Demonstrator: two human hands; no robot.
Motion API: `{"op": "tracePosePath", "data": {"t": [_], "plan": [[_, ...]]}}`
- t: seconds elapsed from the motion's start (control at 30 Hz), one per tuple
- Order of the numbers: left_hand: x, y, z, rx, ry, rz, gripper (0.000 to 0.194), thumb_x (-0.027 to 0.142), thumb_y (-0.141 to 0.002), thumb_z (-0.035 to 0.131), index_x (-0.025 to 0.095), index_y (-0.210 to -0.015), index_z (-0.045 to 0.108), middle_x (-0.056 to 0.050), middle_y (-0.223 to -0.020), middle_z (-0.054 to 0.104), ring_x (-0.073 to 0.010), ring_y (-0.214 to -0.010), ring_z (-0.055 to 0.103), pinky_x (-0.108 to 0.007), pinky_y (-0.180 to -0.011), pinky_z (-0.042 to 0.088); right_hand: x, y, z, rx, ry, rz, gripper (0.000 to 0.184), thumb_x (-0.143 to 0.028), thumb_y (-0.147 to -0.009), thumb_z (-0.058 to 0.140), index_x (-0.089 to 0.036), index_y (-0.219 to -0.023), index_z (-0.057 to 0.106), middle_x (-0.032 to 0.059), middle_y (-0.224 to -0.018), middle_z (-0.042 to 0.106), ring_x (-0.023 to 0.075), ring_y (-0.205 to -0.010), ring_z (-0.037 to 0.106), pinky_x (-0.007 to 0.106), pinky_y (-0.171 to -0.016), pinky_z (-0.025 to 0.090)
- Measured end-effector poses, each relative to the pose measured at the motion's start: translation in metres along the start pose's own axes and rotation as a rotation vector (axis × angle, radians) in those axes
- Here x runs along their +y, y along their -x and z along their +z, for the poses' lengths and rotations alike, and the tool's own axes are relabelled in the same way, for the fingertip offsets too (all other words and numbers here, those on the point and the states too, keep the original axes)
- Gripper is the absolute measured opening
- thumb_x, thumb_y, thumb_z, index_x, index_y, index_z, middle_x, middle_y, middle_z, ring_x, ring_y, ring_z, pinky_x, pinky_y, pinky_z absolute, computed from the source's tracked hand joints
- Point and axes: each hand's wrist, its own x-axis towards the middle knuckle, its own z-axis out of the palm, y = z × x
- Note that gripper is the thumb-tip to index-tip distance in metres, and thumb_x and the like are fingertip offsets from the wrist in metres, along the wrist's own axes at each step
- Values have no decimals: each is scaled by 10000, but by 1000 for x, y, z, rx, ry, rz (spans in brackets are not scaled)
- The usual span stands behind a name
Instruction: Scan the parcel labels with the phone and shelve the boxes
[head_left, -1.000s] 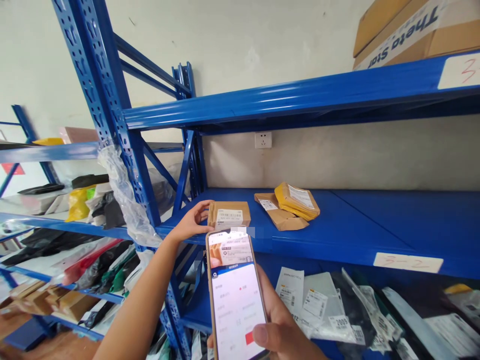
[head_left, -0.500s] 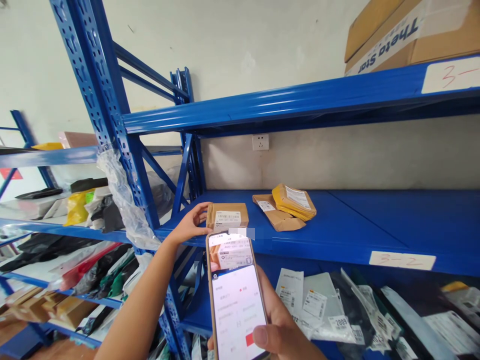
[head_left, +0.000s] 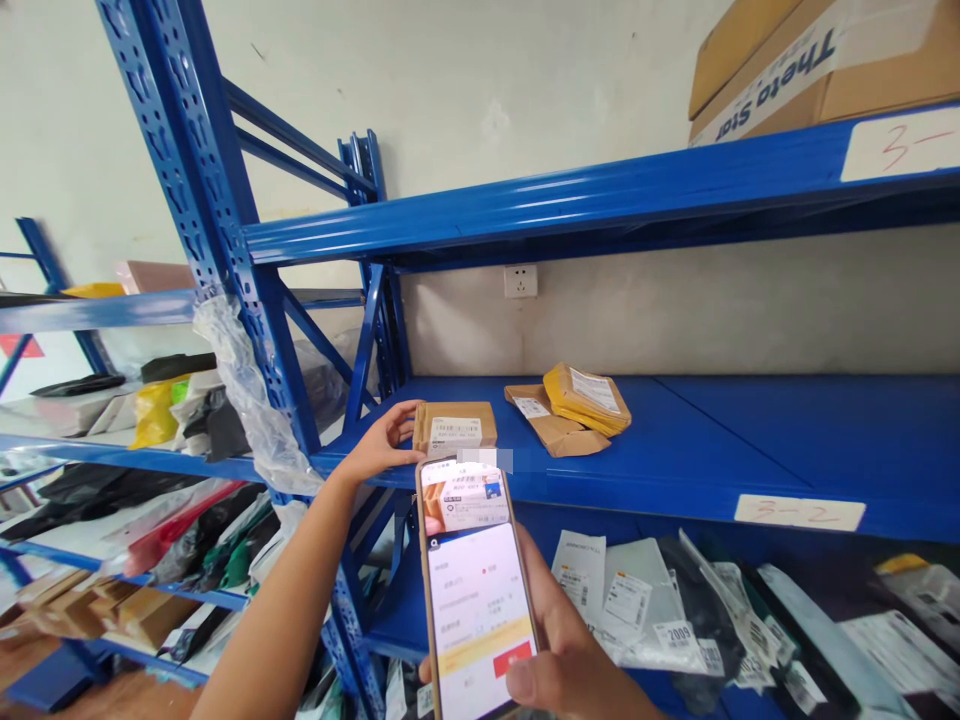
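Blue shelf before me. On it: brown packet, yellow packet overlapping its right side. Box at left front; I cannot tell if it rests there.

Person's left hand, bare, slender fingers, left forearm, bare, tapering toward wrist, right hand, bare, thumb with rounded tip.

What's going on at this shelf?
A person's left hand is at the left end of a labelled cardboard box, near the left end of the blue shelf. The right hand holds a smartphone in front of the box, its screen showing a camera image of the label up top. The thumb is at a red button; can't tell if it's pressing. To the right, a yellow mailer lies partly on a brown cardboard mailer.
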Motion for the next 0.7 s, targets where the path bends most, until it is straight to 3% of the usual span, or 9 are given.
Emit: {"op": "tracePosePath", "data": {"t": [0.1, 0.17, 0.37, 0.7], "plan": [[4, 0, 1, 7, -10, -2, 878, 228, -597, 914, 224, -1347, 458, -159, -1432, 477, -332, -1270, 546, -518, -1088, 436, 0, 4, -3, 5, 49, 24, 996, -254, -744, 783, -333, -1474, 110, 100, -1092, 729, 276, -945, 743, 213, -543, 518], [6, 0, 2, 8, -9, 1, 880, 224, -590, 916, 218, -1342, 459, -158, -1432, 470, -324, -1261, 552, -516, -1099, 424, 2, 6, -5, 27, 65, -3, 970, -248, -767, 771, -325, -1466, 103, 108, -1088, 734, 260, -919, 748, 173, -513, 503], [7, 1, 3, 16, -15, -4, 883, 240, -589, 917, 207, -1344, 460, -165, -1431, 472, -327, -1258, 555, -525, -1115, 404, 11, 12, -10, 47, 101, -100, 861, -286, -842, 728, -318, -1458, 126, 135, -1130, 727, 259, -929, 745, 211, -531, 561], [5, 0, 0, 6, -36, 10, 869, 247, -596, 919, 228, -1339, 470, -149, -1432, 493, -337, -1286, 532, -519, -1113, 415, 15, 17, -10, 142, 124, -109, 963, -288, -845, 741, -305, -1497, 32, 132, -1122, 740, 245, -875, 759, 217, -516, 579]]}}
